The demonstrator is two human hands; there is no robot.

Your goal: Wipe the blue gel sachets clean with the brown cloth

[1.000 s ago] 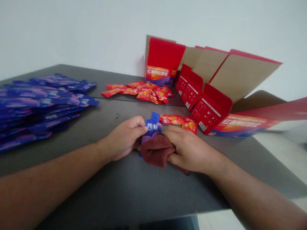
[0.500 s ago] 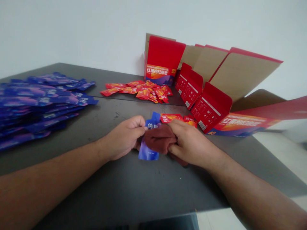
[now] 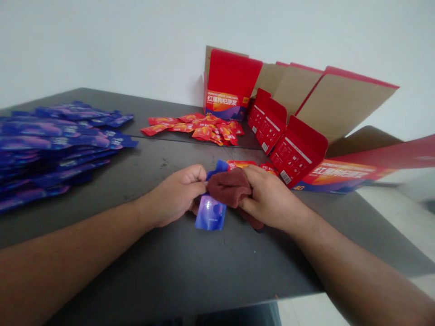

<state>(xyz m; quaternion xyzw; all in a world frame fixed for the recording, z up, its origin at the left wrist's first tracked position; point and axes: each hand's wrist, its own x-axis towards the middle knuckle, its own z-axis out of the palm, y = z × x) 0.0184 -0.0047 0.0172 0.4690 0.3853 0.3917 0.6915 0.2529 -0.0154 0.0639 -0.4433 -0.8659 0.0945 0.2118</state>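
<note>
My left hand (image 3: 181, 194) pinches the left edge of a blue-purple sachet (image 3: 210, 213) above the dark table. A brown cloth (image 3: 229, 188) is bunched in my right hand (image 3: 267, 194) and lies across the sachet's upper middle, hiding part of it. The sachet's top corner and its lower half show around the cloth. Just behind my right hand, red sachets (image 3: 268, 168) lie on the table, partly covered by the hand and cloth.
Many blue sachets (image 3: 61, 142) are piled on the left of the table (image 3: 163, 271). A heap of red sachets (image 3: 204, 129) lies at the back middle. Open red boxes (image 3: 301, 151) with raised flaps stand at the back and right, before a pale wall.
The cloth in my right hand has moved slightly up over the sachet, covering its upper print and baring more of its lower half. My left hand keeps its pinch.
</note>
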